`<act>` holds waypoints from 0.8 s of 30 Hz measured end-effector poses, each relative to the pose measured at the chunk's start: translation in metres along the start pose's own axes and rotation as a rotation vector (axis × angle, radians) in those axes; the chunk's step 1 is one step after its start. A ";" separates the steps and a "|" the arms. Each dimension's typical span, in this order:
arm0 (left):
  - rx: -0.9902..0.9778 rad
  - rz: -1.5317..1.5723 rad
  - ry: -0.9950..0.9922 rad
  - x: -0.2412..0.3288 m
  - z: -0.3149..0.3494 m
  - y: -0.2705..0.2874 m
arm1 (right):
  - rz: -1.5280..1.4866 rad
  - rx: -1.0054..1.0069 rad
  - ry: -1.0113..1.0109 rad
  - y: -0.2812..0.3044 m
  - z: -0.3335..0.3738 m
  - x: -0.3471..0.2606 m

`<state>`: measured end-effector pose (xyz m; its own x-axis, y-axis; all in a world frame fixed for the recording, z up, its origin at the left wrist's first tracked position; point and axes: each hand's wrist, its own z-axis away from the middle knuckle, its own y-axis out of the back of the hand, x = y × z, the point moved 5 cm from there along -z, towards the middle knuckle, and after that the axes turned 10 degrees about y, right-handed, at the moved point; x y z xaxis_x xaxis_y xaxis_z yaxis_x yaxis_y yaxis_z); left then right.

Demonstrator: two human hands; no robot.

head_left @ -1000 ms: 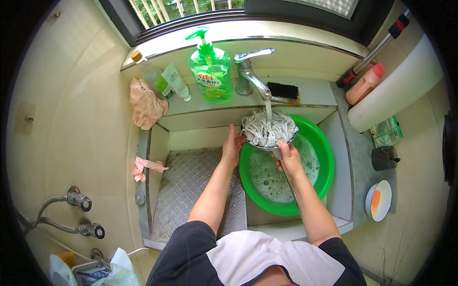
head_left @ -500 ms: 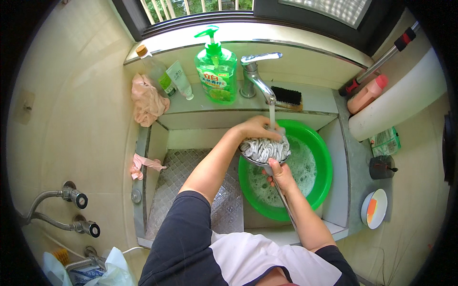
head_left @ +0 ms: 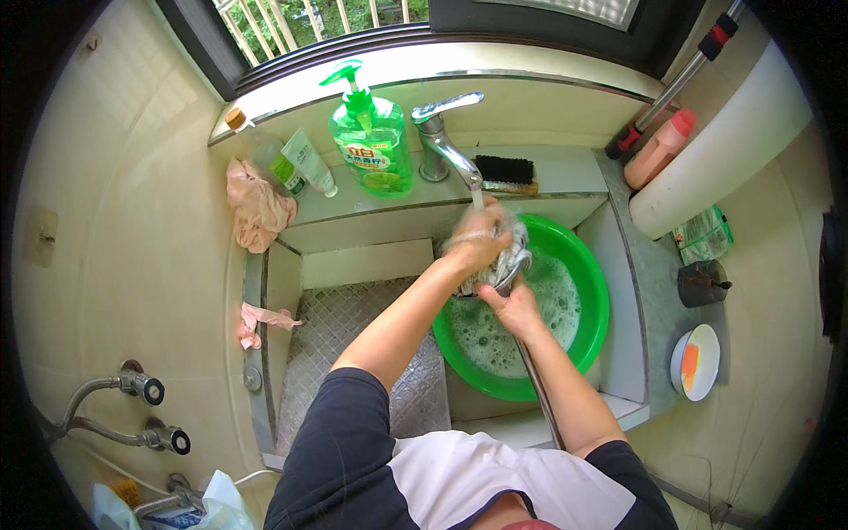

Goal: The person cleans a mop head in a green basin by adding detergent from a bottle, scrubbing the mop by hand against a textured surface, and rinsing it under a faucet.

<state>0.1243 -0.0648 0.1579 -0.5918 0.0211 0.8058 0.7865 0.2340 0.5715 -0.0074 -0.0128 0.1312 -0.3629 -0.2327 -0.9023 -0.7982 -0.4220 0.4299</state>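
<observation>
A mop head with grey-white string strands (head_left: 514, 251) is held above the green basin (head_left: 594, 340), beneath the running tap (head_left: 458, 166). My left hand (head_left: 480, 240) is closed over the strands at their left side, with water falling onto it from the spout. Its fingertips are partly blurred by motion and spray. Just below, my right hand (head_left: 515, 309) grips the mop at the metal collar where the head meets the pole. The metal pole (head_left: 538, 385) slants down toward my body. Foamy water (head_left: 499, 346) fills the basin.
Behind the basin stand a green pump bottle (head_left: 373, 146), a white tube (head_left: 309, 162) and a black-bristled brush (head_left: 505, 171). A peach cloth (head_left: 259, 205) hangs at the left corner. On the right ledge sit a white bowl (head_left: 700, 383), a pink bottle (head_left: 661, 148) and a large white cylinder (head_left: 720, 146).
The mop head has tilted, with its metal collar turned up toward the right. My left hand has shifted down over the strands. The whole view has moved slightly.
</observation>
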 end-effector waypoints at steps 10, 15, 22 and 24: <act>-0.113 -0.231 -0.075 0.039 0.037 0.007 | 0.190 -0.191 -0.056 -0.016 0.004 0.006; 0.074 -0.062 0.236 -0.012 0.007 -0.003 | 0.141 -0.059 -0.031 -0.007 0.003 0.021; -0.141 0.149 -0.012 -0.011 0.011 -0.001 | -0.176 0.136 0.145 -0.003 0.001 0.034; -0.135 0.230 0.113 0.001 0.020 0.034 | -0.328 0.025 -0.187 0.005 0.001 0.025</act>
<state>0.1468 -0.0373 0.1752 -0.3777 -0.0517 0.9245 0.9187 0.1035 0.3811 -0.0210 -0.0199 0.1108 -0.1654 0.0765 -0.9833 -0.8973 -0.4254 0.1178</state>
